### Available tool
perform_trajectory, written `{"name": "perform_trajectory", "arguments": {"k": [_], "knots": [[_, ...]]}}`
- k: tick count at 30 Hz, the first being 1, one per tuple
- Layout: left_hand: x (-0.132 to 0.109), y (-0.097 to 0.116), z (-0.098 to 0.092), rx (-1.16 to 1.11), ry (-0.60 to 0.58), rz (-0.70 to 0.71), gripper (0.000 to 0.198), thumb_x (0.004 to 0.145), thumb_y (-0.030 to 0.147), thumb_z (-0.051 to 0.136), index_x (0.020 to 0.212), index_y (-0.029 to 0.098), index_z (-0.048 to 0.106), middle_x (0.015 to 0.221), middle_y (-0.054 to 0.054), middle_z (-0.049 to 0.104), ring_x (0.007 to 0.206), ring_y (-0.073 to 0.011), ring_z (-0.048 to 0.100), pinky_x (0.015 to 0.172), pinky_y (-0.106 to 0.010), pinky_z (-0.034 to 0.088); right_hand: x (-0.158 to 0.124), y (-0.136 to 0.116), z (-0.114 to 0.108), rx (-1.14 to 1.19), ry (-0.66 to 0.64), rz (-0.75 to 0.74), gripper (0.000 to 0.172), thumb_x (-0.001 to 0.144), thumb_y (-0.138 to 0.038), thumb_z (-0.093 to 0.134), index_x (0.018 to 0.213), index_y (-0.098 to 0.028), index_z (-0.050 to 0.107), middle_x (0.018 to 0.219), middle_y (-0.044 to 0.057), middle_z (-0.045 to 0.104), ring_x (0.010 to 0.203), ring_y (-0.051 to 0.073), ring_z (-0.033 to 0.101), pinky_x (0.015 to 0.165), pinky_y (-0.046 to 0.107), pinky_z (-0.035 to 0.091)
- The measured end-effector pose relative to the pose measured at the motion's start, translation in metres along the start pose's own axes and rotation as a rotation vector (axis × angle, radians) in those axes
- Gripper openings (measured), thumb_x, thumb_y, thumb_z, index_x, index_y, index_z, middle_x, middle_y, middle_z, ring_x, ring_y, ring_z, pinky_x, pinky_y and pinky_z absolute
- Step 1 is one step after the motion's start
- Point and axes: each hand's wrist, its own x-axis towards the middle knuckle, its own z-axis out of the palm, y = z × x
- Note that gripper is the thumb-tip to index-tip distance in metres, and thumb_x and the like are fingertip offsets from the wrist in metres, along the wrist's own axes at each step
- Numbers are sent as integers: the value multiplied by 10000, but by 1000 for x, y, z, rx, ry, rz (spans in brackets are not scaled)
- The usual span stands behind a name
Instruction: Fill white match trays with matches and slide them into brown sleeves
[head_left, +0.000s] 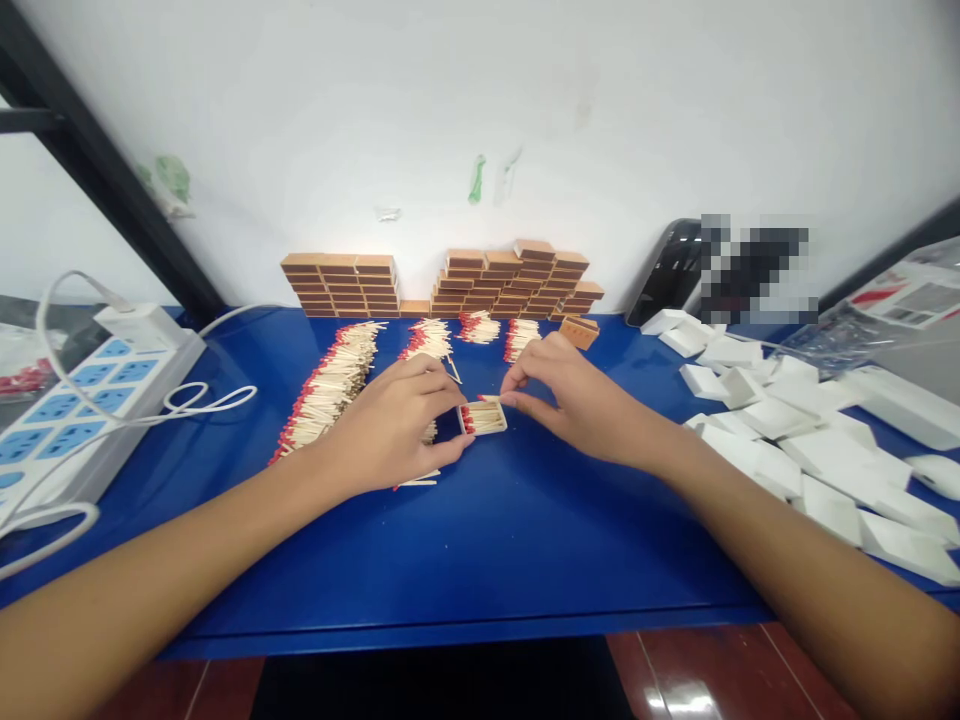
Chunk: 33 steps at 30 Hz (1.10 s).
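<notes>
A small white tray (491,431) with red-headed matches lying in it rests on the blue table (525,540). My left hand (401,420) grips the left end of this tray between thumb and fingers. Over the tray's right end, my right hand (562,395) pinches a match (489,399) at its plain end, the red head pointing left. A long row of matches (330,390) lies left of my left hand, which partly covers another pile (426,340). Two smaller match piles (478,327) (521,338) lie behind the tray.
Stacked brown matchboxes (341,285) (517,280) line the wall. One matchbox (579,331) leans at their right. Many white trays (795,420) cover the right side, near a black phone-like object (667,270). A white power strip (97,400) with cables is at the left.
</notes>
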Motion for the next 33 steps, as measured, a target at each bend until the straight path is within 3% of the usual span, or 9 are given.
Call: {"name": "perform_trajectory", "arguments": {"k": [12, 15, 20, 24, 33], "knots": [[1, 1, 1, -51, -5, 18, 229, 947, 334, 716, 1101, 168, 751, 1046, -99, 750, 1082, -268, 653, 995, -435, 558, -2, -16, 8, 22, -40, -33, 120, 1017, -272, 591, 923, -234, 655, 983, 83, 646, 991, 265, 538, 839, 401, 435], [1, 1, 1, -52, -11, 5, 236, 950, 336, 712, 1106, 164, 751, 1049, -98, 745, 1085, -263, 649, 998, -430, 558, 0, -6, 4, -22, 24, -29, 143, 1022, -299, 583, 924, -233, 664, 956, 88, 656, 983, 271, 552, 833, 403, 428], [0, 1, 1, -52, -11, 7, 232, 951, 339, 710, 1104, 169, 746, 1062, -100, 738, 1094, -262, 643, 1016, -442, 552, 3, 32, 1, -283, 173, 87, 118, 977, -280, 615, 948, -230, 717, 961, 115, 676, 988, 321, 527, 858, 469, 368], [-1, 0, 0, -39, 0, 18, 245, 959, 356, 703, 1113, 169, 739, 1065, -102, 738, 1089, -267, 644, 1005, -450, 560, 3, 52, 3, -301, 109, 95, 116, 949, -276, 645, 965, -237, 753, 982, 117, 672, 1016, 329, 520, 882, 485, 361], [0, 1, -1, -43, -14, 16, 231, 960, 350, 692, 1107, 179, 743, 1052, -101, 739, 1082, -272, 649, 998, -455, 566, 5, 56, 7, -307, 94, 112, 111, 953, -304, 646, 960, -236, 734, 977, 115, 679, 1022, 331, 531, 889, 485, 374]]}}
